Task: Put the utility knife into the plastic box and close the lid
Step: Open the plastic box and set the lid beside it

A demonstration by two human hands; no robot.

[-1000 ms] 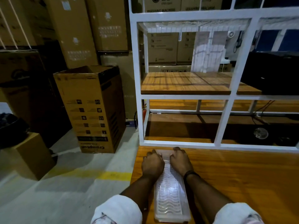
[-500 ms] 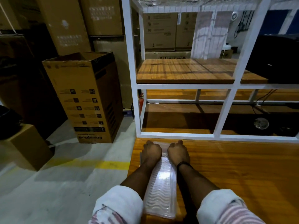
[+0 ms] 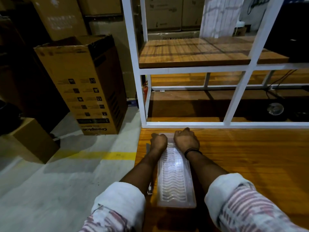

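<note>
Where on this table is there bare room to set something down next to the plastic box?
The table is bare right of the right hand and plastic box, up to the white shelf frame. It is crowded left: the left hand and box sit close to the table's left edge.

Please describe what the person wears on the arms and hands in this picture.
Both hands, left and right, are bare, without gloves. Each arm has a rolled-up sleeve, white at the cuff with red and white stripes below. A dark band circles the right wrist.
</note>
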